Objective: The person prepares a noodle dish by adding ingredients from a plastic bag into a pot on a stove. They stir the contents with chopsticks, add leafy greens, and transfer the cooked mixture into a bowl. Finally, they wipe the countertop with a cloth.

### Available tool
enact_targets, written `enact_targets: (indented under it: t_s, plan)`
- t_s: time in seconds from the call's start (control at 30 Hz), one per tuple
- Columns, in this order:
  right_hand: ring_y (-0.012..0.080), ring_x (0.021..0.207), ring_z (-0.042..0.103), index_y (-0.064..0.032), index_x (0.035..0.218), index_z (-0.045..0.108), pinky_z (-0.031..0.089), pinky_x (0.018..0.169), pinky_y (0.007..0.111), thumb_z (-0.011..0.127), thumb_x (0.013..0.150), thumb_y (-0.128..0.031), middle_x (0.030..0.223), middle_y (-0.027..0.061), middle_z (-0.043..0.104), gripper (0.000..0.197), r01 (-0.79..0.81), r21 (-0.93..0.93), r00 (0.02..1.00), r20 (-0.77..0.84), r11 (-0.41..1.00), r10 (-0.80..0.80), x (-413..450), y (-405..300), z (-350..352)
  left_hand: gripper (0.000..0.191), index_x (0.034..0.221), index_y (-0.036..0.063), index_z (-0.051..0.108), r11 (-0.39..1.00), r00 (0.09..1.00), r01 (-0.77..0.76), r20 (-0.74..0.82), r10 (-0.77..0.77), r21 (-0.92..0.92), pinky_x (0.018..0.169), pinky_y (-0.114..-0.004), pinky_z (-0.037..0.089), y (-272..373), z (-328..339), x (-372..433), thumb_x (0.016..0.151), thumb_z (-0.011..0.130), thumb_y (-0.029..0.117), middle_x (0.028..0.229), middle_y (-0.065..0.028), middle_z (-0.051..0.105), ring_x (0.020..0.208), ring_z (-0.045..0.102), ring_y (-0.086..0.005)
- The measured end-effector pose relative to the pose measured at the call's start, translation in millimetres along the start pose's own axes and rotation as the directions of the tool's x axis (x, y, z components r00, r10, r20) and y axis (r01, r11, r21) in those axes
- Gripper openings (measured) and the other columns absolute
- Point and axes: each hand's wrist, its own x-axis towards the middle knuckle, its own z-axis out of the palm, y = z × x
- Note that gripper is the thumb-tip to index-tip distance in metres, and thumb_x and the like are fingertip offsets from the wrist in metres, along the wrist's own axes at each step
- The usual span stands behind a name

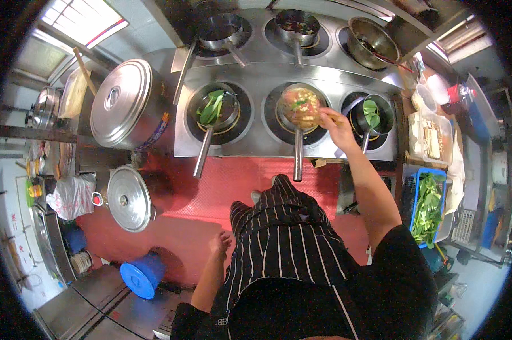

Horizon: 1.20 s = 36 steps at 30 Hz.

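My right hand (337, 127) grips thin wooden chopsticks (330, 114) at the right rim of the front middle saucepan, which holds a reddish-yellow soupy food (300, 104) with bits of green. That pan's steel handle (298, 157) points towards me. Down at my side, my left hand (221, 243) hangs with fingers loosely curled, and nothing shows in it. Green leaves (211, 108) lie in the front left saucepan (228, 123); more leaves (370, 114) are in the smaller front right saucepan (384, 114).
Behind stand two more saucepans (221, 34) (297, 27) and a metal bowl (366, 42). A large lidded pot (120, 102) and a smaller one (129, 199) are left. At right are a plastic tub of pale strips (432, 136) and a blue-rimmed basket (419, 178) of greens. A blue bucket (141, 274) stands behind left.
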Motion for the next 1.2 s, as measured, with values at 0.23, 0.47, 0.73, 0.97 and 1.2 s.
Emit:
enact_targets:
  t_s: [0.23, 0.47, 0.73, 0.97, 1.2]
  plan:
    - [0.0114, 0.083, 0.062, -0.0014, 0.117, 0.061, 0.051, 0.074, 0.024, 0.054, 0.098, -0.019, 0.101, 0.0054, 0.066, 0.027, -0.005, 0.236, 0.948, -0.308, 0.972, 0.079, 10, 2, -54, 0.044, 0.129, 0.0014, 0.05, 0.994, 0.987, -0.084, -0.134, 0.094, 0.076, 0.062, -0.03, 0.047, 43, 52, -13, 0.094, 0.046, 0.027, 0.098, -0.0131, 0.062, 0.071, 0.059, -0.0197]
    - [0.0127, 0.092, 0.061, -0.0047, 0.117, 0.063, 0.052, 0.081, 0.027, 0.053, 0.098, -0.021, 0.102, 0.0055, 0.066, 0.026, -0.157, 0.138, 0.985, -0.049, 0.978, 0.165, -44, -10, -31, 0.045, 0.129, 0.0017, 0.051, 0.982, 0.992, -0.009, -0.122, 0.033, 0.188, 0.059, -0.029, 0.046, 52, 65, -8, 0.094, 0.046, 0.029, 0.095, -0.012, 0.064, 0.072, 0.06, -0.0192]
    - [0.0089, 0.087, 0.059, -0.0044, 0.115, 0.063, 0.049, 0.072, 0.023, 0.053, 0.098, -0.015, 0.102, 0.0013, 0.065, 0.022, 0.052, 0.168, 0.923, -0.385, 0.984, 0.017, 12, 17, -56, 0.046, 0.129, -0.0008, 0.049, 0.979, 0.99, -0.032, -0.131, 0.06, 0.204, 0.058, -0.027, 0.045, 70, 91, -16, 0.093, 0.049, 0.028, 0.096, -0.0141, 0.064, 0.071, 0.06, -0.0181]
    - [0.008, 0.084, 0.059, -0.0075, 0.114, 0.066, 0.047, 0.075, 0.022, 0.054, 0.098, -0.016, 0.094, 0.0022, 0.067, 0.021, 0.197, -0.128, 0.965, -0.148, 0.972, -0.216, 8, 21, 6, 0.041, 0.125, -0.0006, 0.053, 0.963, 0.979, -0.05, -0.177, 0.099, 0.263, 0.056, -0.025, 0.044, 77, 89, -22, 0.093, 0.05, 0.026, 0.091, -0.012, 0.065, 0.066, 0.058, -0.0152]
    - [0.0165, 0.097, 0.063, -0.002, 0.115, 0.061, 0.052, 0.086, 0.029, 0.052, 0.099, -0.019, 0.11, 0.0073, 0.064, 0.025, -0.17, 0.179, 0.963, -0.178, 0.969, 0.202, -43, -21, -68, 0.032, 0.113, 0.0032, 0.062, 0.829, 0.956, -0.224, -0.051, 0.29, 0.513, 0.046, -0.021, 0.035, 85, 64, -17, 0.092, 0.051, 0.024, 0.079, -0.0069, 0.061, 0.053, 0.047, -0.0098]
